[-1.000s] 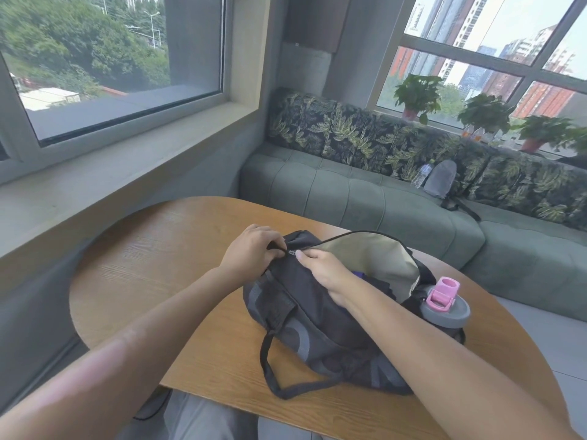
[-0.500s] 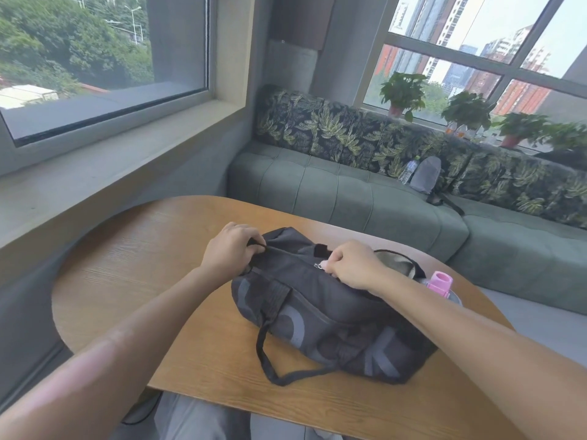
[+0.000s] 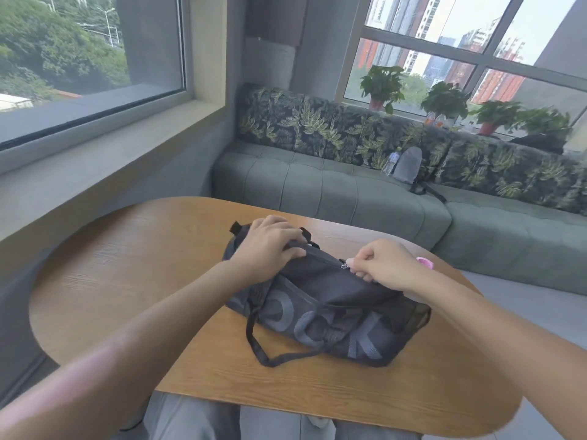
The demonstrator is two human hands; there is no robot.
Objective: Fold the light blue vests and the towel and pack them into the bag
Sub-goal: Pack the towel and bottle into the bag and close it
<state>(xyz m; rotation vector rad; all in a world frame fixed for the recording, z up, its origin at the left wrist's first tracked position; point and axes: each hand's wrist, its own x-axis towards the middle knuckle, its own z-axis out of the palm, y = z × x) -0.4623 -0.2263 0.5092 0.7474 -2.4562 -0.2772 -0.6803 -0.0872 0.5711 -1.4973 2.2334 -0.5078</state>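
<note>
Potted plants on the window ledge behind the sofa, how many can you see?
4, in a row along the ledge: potted plant one far left, potted plant two next, potted plant three in a red pot, potted plant four far right, its pot hidden. More may lie beyond the frame.

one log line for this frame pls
phase: zipping bag | left hand: grips bag end | right hand: pinches zipper pull | vests, towel: not visible

The rounded wooden table (image 3: pixel 127 281) carried one dark bag (image 3: pixel 320 315) with grey lettering, lying on its side toward the right half. A strap (image 3: pixel 254 341) looped onto the tabletop beside it.
</note>
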